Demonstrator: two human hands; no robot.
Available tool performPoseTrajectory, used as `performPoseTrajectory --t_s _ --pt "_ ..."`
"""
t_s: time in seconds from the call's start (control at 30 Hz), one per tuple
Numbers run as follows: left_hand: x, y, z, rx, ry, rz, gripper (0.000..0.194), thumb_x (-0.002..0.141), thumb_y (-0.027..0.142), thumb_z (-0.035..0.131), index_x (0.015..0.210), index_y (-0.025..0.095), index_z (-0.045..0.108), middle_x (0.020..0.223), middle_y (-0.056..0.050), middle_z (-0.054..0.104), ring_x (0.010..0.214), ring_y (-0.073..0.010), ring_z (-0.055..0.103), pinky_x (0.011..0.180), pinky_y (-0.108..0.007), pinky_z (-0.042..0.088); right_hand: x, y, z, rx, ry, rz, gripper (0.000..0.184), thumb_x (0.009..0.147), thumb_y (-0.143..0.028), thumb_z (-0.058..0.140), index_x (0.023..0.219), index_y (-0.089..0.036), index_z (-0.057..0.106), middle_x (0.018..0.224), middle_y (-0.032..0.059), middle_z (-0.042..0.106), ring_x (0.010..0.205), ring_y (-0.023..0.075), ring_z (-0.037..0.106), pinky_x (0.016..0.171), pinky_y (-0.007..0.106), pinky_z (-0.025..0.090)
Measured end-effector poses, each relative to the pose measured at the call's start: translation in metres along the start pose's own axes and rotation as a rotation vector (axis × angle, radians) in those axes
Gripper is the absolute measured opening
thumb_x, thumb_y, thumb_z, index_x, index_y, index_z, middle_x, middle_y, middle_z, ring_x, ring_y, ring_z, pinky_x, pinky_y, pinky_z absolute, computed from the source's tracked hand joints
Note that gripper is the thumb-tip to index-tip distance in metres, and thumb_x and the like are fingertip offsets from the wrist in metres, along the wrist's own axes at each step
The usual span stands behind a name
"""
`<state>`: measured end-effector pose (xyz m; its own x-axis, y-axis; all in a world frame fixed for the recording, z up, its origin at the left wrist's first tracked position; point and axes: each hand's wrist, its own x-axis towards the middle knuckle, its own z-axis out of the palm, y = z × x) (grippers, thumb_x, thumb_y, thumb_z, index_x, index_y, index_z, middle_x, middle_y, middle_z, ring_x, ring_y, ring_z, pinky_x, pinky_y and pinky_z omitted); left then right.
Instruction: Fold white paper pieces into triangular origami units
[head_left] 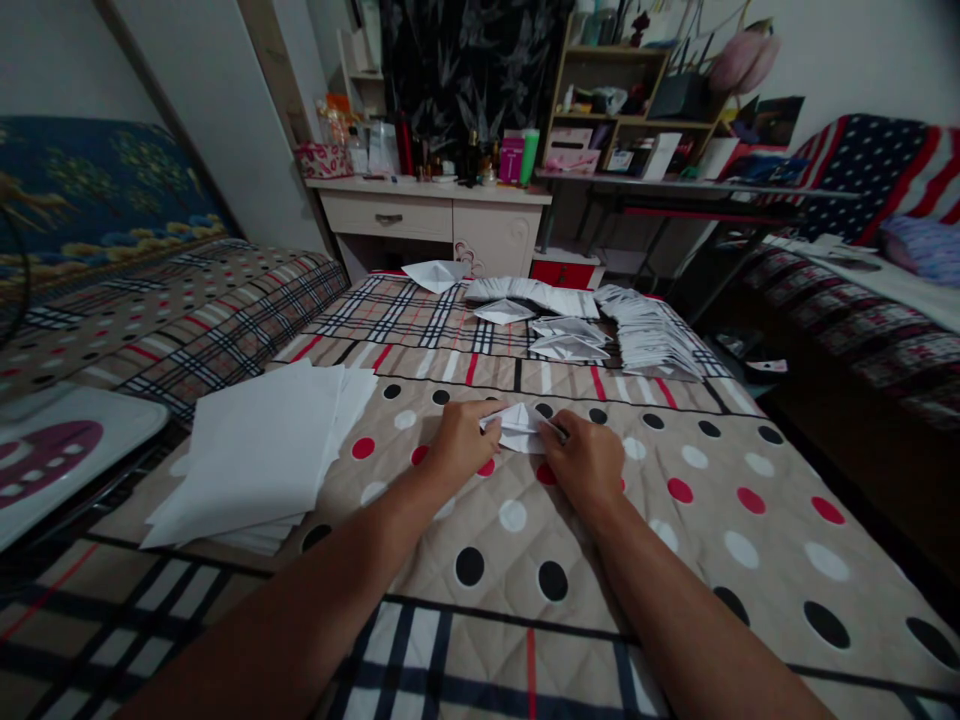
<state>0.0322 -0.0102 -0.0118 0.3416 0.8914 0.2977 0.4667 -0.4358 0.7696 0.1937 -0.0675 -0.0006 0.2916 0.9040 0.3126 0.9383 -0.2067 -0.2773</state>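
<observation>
A small folded paper point(519, 426), white and creased, is held between my two hands just above the polka-dot bedspread. Its left end is pinched by my left hand point(466, 440), its right end by my right hand point(586, 458); both hands are closed. To the left lies a loose stack of white paper sheets point(259, 440), unevenly fanned. Beyond my hands sit several folded paper pieces point(568, 342), pointed at the ends, and another folded paper point(435, 274) farther back. Tightly packed rows of folded papers point(652, 340) curve along the far right of the bed.
The patterned bedspread point(517, 560) covers the surface under my hands. A white board with a purple pattern point(67, 450) lies at the left edge. Behind the bed stand a white dresser point(420, 215) and a shelf point(622, 85) with bottles and boxes. Another bed point(862, 290) is at right.
</observation>
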Motion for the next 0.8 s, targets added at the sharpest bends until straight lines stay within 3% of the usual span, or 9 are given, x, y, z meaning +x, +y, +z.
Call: performPoseTrajectory --t_s 0.17,0.37,0.57,0.7,0.8 --pt "0.004 -0.004 -0.009 0.162 0.109 0.119 0.023 0.079 0.01 0.062 0.096 0.016 0.075 0.096 -0.006 0.076 0.089 -0.0198 0.07 0.086 -0.032 0.055 0.0 0.008 -0.002 0.033 -0.001 -0.028 0.02 0.086 -0.033 0.054 0.082 -0.023 0.071 0.073 0.005 0.074 0.065 0.0195 0.064 0.054 0.028 0.023" --pt "0.001 0.001 -0.01 0.221 0.055 0.064 0.025 0.078 0.031 0.072 0.1 0.02 0.074 0.104 -0.005 0.074 0.094 -0.0214 0.069 0.086 -0.033 0.054 -0.004 0.005 0.0 0.065 -0.014 -0.157 0.019 0.087 -0.031 0.054 0.078 -0.021 0.067 0.072 0.0041 0.072 0.064 0.0182 0.064 0.056 0.027 0.024" --pt "-0.001 -0.001 -0.007 0.338 0.05 0.074 0.014 0.083 0.03 0.068 0.092 0.022 0.075 0.096 -0.003 0.074 0.088 -0.0201 0.068 0.078 -0.031 0.053 -0.008 -0.004 -0.001 0.0 -0.051 -0.233 0.022 0.089 -0.03 0.051 0.074 -0.02 0.063 0.073 0.0031 0.071 0.064 0.0167 0.063 0.055 0.029 0.021" --pt "0.001 -0.004 -0.008 0.212 0.146 0.143 0.023 0.091 0.027 0.057 0.109 0.023 0.07 0.108 -0.004 0.07 0.097 -0.0173 0.066 0.086 -0.029 0.052 0.006 0.001 -0.002 -0.122 -0.061 -0.163 0.021 0.091 -0.031 0.049 0.083 -0.021 0.066 0.076 0.0045 0.072 0.064 0.0186 0.062 0.055 0.03 0.018" --pt "0.002 -0.005 -0.009 0.127 0.166 0.141 0.028 0.092 0.031 0.055 0.117 0.023 0.066 0.114 -0.004 0.067 0.096 -0.0164 0.066 0.085 -0.028 0.053 0.035 0.016 -0.003 -0.167 0.017 -0.026 0.022 0.092 -0.032 0.048 0.103 -0.023 0.065 0.076 0.0055 0.071 0.065 0.0203 0.061 0.055 0.03 0.018"
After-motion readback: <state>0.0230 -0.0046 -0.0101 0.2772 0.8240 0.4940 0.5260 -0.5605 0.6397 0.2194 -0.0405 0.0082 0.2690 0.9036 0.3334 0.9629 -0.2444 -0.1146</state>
